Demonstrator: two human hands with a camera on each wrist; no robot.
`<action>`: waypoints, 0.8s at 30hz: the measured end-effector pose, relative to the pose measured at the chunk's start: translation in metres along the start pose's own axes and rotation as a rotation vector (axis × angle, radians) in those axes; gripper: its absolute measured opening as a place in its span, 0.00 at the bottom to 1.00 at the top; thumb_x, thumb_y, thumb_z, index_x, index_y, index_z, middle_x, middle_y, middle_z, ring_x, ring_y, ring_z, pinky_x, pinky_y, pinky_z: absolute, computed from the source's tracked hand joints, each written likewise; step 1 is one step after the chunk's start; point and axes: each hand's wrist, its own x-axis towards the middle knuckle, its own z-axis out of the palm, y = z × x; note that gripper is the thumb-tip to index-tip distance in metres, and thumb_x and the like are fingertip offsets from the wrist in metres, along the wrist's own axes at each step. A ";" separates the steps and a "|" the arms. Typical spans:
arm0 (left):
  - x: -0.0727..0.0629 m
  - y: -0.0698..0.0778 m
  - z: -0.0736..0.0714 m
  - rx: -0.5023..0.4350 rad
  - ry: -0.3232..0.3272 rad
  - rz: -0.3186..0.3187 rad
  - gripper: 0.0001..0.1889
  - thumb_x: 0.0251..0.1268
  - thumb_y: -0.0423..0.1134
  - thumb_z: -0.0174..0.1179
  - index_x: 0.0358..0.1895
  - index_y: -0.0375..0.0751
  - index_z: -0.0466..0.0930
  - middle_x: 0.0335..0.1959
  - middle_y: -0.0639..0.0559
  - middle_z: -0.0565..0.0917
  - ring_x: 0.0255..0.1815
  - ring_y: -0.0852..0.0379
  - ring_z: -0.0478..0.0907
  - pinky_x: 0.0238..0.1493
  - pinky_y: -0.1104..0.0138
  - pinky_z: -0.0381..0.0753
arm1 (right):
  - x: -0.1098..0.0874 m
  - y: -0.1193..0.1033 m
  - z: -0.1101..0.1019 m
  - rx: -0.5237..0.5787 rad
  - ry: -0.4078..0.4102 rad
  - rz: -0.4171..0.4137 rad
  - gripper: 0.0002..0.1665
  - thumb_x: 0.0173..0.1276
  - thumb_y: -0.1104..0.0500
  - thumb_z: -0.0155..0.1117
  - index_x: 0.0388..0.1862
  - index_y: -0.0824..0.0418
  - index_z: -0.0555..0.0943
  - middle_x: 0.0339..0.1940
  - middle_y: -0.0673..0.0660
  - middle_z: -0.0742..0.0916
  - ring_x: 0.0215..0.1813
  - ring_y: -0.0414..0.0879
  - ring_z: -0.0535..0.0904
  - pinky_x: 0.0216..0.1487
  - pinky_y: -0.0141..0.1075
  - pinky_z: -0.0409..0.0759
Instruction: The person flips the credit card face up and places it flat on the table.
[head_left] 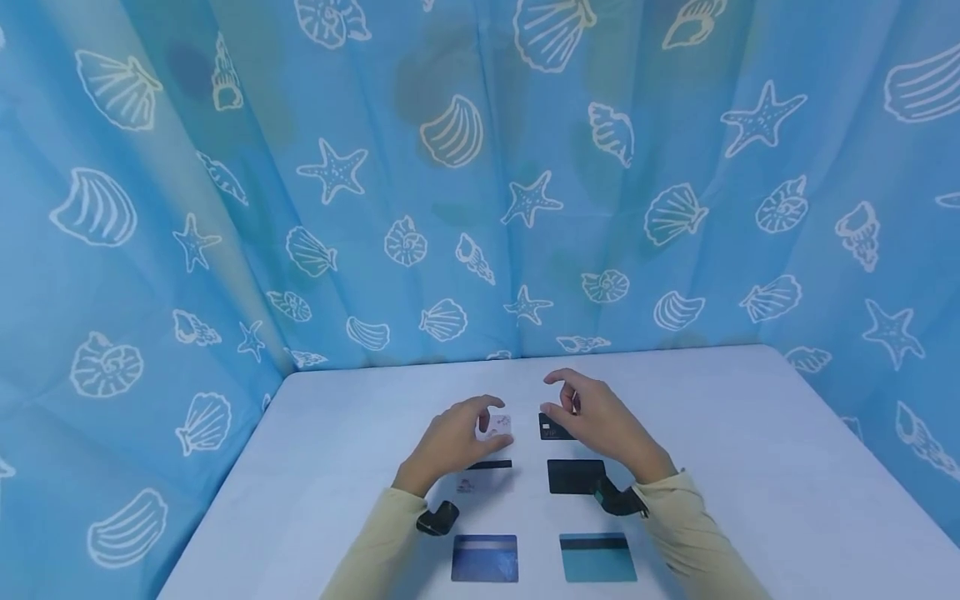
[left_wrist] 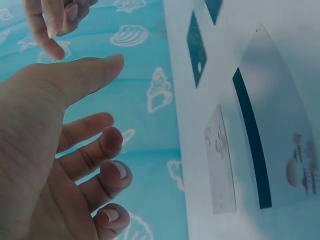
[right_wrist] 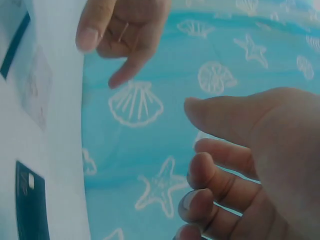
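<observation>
My left hand (head_left: 455, 437) is held over the left column of cards, thumb and fingers loosely curved with nothing between them. It partly covers a small pale card with a pink print (head_left: 499, 423) and a white card with a black stripe (head_left: 491, 464). Opposite it, my right hand (head_left: 600, 417) hovers above the right column, fingers bent and holding nothing. Beneath that hand is a black card marked VIP (head_left: 551, 428), partly covered by it. A plain black card (head_left: 572, 477) lies nearer, by the right wrist. Both wrist views show the hands apart from the cards.
Nearest on the white table (head_left: 337, 483) lie a blue card (head_left: 484, 567) at left and a teal card with a dark stripe (head_left: 598, 567) at right. A blue curtain with seashell prints (head_left: 480, 208) hangs behind the table. A black wrist camera (head_left: 438, 519) sits by the left sleeve.
</observation>
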 end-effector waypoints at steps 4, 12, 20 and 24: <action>-0.010 -0.003 -0.005 -0.030 -0.004 -0.004 0.29 0.65 0.58 0.69 0.67 0.52 0.78 0.36 0.56 0.80 0.32 0.60 0.74 0.32 0.69 0.75 | -0.004 -0.011 0.006 0.011 -0.019 -0.027 0.25 0.73 0.54 0.69 0.66 0.58 0.78 0.26 0.49 0.75 0.27 0.41 0.72 0.29 0.30 0.74; -0.023 -0.017 -0.008 -0.037 -0.010 -0.035 0.30 0.64 0.58 0.70 0.67 0.52 0.78 0.36 0.57 0.80 0.32 0.60 0.73 0.31 0.70 0.73 | -0.006 -0.015 0.022 -0.010 -0.050 -0.069 0.23 0.72 0.55 0.69 0.63 0.58 0.79 0.24 0.46 0.74 0.26 0.38 0.70 0.30 0.30 0.72; -0.029 -0.021 -0.012 -0.061 -0.046 -0.041 0.29 0.64 0.55 0.71 0.66 0.49 0.79 0.37 0.51 0.82 0.32 0.58 0.73 0.31 0.68 0.72 | -0.007 -0.016 0.040 -0.055 -0.097 -0.042 0.25 0.71 0.53 0.70 0.64 0.56 0.79 0.26 0.46 0.74 0.26 0.38 0.68 0.29 0.30 0.69; -0.030 -0.021 -0.013 -0.060 -0.074 -0.023 0.29 0.64 0.54 0.72 0.65 0.46 0.80 0.36 0.49 0.83 0.30 0.59 0.72 0.30 0.68 0.70 | -0.010 -0.016 0.048 -0.070 -0.115 -0.029 0.26 0.70 0.52 0.72 0.64 0.56 0.79 0.26 0.45 0.75 0.25 0.37 0.67 0.27 0.29 0.66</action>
